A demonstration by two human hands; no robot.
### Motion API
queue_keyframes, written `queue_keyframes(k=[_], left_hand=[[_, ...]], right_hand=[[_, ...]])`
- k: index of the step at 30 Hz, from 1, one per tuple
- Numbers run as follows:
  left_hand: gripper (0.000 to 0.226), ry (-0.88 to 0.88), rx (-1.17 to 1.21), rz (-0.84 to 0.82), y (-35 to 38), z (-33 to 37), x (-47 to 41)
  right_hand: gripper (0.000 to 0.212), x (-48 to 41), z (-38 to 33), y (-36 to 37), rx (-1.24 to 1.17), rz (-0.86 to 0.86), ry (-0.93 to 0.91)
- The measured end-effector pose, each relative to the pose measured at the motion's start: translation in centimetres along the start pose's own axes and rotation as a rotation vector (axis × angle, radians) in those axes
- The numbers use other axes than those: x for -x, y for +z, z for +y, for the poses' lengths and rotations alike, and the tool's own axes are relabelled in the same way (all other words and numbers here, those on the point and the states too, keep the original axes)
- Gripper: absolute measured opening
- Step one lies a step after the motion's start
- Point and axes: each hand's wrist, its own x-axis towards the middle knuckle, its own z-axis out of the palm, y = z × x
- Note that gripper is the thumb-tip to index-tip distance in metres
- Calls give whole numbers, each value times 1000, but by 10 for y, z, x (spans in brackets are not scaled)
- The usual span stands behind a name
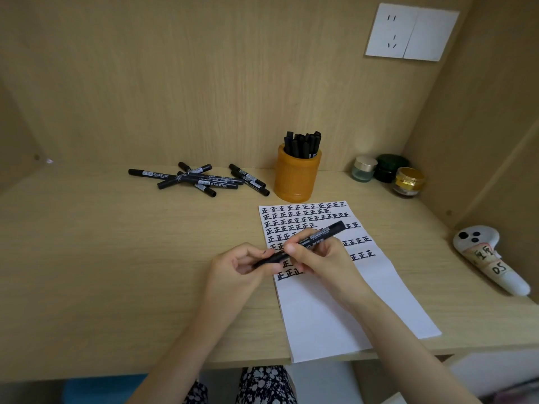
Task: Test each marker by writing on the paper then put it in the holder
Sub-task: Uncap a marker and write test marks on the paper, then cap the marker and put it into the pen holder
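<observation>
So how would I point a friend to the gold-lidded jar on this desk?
Find the white wall socket at the upper right, then drop to the back right corner of the desk, where three jars stand right of the orange holder. The gold-lidded jar is frontmost and rightmost; its bright gold lid sets it apart from the pale glass jar and dark green jar behind it.

Three jars [363, 168], one holder [296, 177], one paper [335, 310]
</observation>
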Motion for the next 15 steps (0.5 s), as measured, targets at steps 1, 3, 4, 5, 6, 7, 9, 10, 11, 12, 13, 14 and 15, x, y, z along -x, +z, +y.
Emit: queue_keyframes(k=[1, 3, 4, 5, 6, 7, 9, 10, 11, 12, 13, 14, 15], left_hand=[[19, 0, 14, 0, 0, 1, 0], [20, 15, 20, -2, -1, 2, 0], [20, 26, 13, 0, -1, 3, 1], [20, 36, 11, 7, -1, 4, 1], [20, 44, 15, 18, -2, 5, 2], [21, 53, 22, 29, -3, 6, 2], [21, 71, 21, 46, -5, 7, 3], [22, 78, 14, 51, -6, 8, 3], [22, 82, 6, 57, -7, 9, 2], [23, 86, 1, 64, -8, 11, 1], [24, 94, -3, 70, -8, 12, 0], [24, 106, -10, 72, -8, 14, -1], [25, 124, -27, 71, -7, 16, -3]], right_hand=[[7, 0, 1, 0, -18, 1, 5], [16, -1, 4, -2, -52, 2, 13], [18, -1, 4, -2, -81, -5, 16], [18, 0, 5, -4, -118, -17, 19], [17, 0, 4, -4, -152, -23, 26], [14, 0, 2, -5, -171, -7, 34], [23, 0, -1, -7, -143, 106, 59], [35, -1, -3, -10, -78, 195, 69], [44, -2, -4, -15, 40, 293, 56], [48, -1, -5, -19, 199, 367, 3], [47, -1, -7, -22, 385, 385, -85], [42, 0, -9, -24, 545, 349, -192], [35, -1, -10, -23, 671, 284, -286]])
